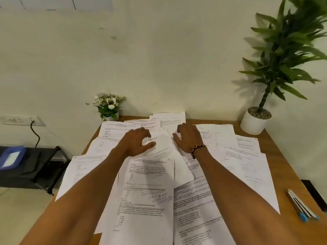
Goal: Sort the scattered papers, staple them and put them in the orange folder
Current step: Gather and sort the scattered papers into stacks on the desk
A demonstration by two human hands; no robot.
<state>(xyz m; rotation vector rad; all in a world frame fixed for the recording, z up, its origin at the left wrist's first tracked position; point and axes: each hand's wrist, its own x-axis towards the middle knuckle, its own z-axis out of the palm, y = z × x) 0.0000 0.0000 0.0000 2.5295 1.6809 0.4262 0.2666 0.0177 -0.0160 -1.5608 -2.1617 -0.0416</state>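
Printed white papers lie scattered and overlapping over most of the wooden table. Both arms reach out over them toward the far middle of the pile. My left hand rests palm down with fingers spread on a slightly raised sheet. My right hand, with a braided band at the wrist, lies flat with fingers apart just right of that sheet. Neither hand grips anything. No orange folder shows in this view. A stapler, white and grey with blue ends, lies at the table's right front edge.
A small flower pot stands at the table's back left, against the wall. A tall green plant in a white pot stands at the back right corner. Left of the table is a low black rack with a blue box.
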